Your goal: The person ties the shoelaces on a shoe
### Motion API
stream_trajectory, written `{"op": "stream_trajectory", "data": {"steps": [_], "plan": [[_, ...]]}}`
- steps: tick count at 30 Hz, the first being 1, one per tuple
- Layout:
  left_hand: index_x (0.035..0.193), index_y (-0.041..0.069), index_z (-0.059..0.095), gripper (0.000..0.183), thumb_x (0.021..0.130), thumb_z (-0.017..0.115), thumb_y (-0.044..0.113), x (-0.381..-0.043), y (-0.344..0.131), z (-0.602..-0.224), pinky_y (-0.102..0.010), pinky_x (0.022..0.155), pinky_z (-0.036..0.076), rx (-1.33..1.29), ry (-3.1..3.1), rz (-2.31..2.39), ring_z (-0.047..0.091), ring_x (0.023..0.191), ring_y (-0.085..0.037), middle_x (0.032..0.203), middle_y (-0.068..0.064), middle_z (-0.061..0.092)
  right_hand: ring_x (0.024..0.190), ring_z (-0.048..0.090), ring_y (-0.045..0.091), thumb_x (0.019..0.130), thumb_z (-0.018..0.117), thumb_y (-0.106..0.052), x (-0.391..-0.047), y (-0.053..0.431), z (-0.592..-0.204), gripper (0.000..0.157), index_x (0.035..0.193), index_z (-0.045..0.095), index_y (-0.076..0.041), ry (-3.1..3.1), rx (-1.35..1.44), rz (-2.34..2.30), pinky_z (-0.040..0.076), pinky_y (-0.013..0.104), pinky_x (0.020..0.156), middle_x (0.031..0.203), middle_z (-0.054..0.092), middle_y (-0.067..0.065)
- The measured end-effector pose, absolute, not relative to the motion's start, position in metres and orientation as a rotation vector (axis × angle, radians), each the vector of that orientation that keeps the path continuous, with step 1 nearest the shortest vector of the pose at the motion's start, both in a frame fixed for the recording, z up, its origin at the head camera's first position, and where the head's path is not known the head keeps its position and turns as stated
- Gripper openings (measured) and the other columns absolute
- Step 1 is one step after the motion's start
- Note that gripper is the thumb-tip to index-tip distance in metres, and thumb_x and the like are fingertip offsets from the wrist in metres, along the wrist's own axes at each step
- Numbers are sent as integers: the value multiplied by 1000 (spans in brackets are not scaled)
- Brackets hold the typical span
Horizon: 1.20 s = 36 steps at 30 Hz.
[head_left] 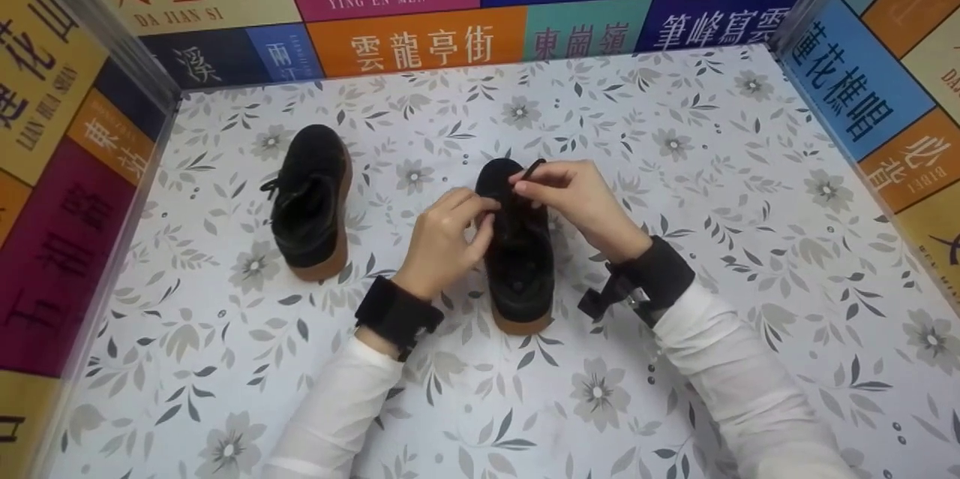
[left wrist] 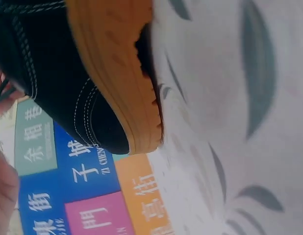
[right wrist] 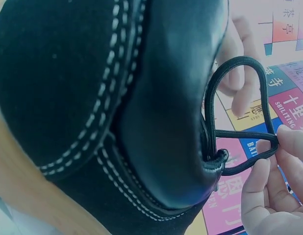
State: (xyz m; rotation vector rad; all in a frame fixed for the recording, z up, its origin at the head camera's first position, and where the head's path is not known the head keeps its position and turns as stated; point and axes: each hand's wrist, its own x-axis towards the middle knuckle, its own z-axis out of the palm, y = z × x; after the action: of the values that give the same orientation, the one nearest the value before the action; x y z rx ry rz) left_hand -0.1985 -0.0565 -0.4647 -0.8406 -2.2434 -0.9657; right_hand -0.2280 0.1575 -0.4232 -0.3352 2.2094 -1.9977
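A black shoe (head_left: 517, 269) with a tan sole and white stitching stands on the patterned surface, toe pointing away. At its front my right hand (head_left: 577, 197) pinches a black shoelace between thumb and fingertips. In the right wrist view the shoelace (right wrist: 263, 88) forms a raised loop by the eyelet, drawn out to the right hand (right wrist: 274, 200). My left hand (head_left: 450, 235) is at the left side of the lacing, fingers bent loosely, fingertips right at the laces. In the right wrist view the shoe partly hides the left fingers (right wrist: 235, 73).
To the left stands a second black shoe (head_left: 311, 201), its bow sticking out on the left side. Panels with coloured blocks of large characters (head_left: 420, 43) border the floral-patterned surface (head_left: 720, 209) at the back and both sides.
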Motion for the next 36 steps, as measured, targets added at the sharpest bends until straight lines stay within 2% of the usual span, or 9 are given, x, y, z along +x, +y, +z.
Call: {"op": "stream_trajectory", "data": {"steps": [3,7,11,13,17,22,28,33,36], "plan": [[109,2,77,16,96,70,-1,-207,-56,-463,-32,85,61,-791,-2324,-1082,70,94,-24,102,-12,72,77,65,6,97,77,-5,-228,157,-423,8,94,83,-8,2206,-344,-2001,55,19,70,96,82,-10],[126,-5,73,28,99,65,-3,-217,-53,-463,-41,111,54,-852,-2424,-1289,66,122,-33,127,-19,72,77,65,7,96,78,-7,-228,157,-423,7,97,84,-9,2211,-349,-1993,54,19,70,96,82,-7],[126,-9,72,31,97,60,-7,-225,-49,-467,-44,121,47,-940,-2453,-1470,62,132,-38,134,-25,70,81,66,7,97,78,-8,-227,156,-423,8,95,84,-13,2218,-340,-1978,54,19,72,99,82,-4],[117,-9,75,27,95,60,-8,-229,-48,-470,-44,122,46,-972,-2442,-1507,62,132,-39,131,-25,72,80,65,7,97,78,-8,-227,156,-422,9,94,84,-14,2214,-329,-1978,53,19,71,98,82,-4],[106,-5,80,20,94,63,-8,-234,-48,-475,-44,123,44,-1033,-2430,-1537,63,131,-38,121,-21,77,76,64,7,98,76,-7,-227,154,-422,7,99,83,-6,2204,-327,-1977,52,18,69,91,80,-7],[110,-2,80,19,96,67,-4,-235,-51,-477,-44,121,46,-1069,-2430,-1524,65,128,-36,118,-18,79,75,64,7,98,76,-8,-227,154,-422,13,106,81,1,2219,-319,-1962,52,18,68,88,79,-9],[111,-4,80,17,97,69,-1,-232,-50,-479,-43,114,53,-986,-2430,-1478,69,121,-37,120,-22,76,81,66,7,98,77,-9,-228,153,-422,8,101,83,-5,2240,-328,-1941,53,19,71,97,81,-7],[109,-5,79,16,97,69,-2,-231,-47,-476,-49,116,49,-922,-2433,-1365,66,124,-38,120,-22,77,79,64,7,98,77,-11,-228,153,-422,6,99,83,-9,2253,-322,-1938,51,19,70,93,80,-10],[105,-3,80,13,97,70,0,-230,-47,-472,-52,111,48,-845,-2428,-1299,64,120,-35,114,-19,78,77,62,7,98,77,-10,-228,154,-422,6,97,83,-11,2254,-315,-1952,51,19,69,93,80,-7]]}}
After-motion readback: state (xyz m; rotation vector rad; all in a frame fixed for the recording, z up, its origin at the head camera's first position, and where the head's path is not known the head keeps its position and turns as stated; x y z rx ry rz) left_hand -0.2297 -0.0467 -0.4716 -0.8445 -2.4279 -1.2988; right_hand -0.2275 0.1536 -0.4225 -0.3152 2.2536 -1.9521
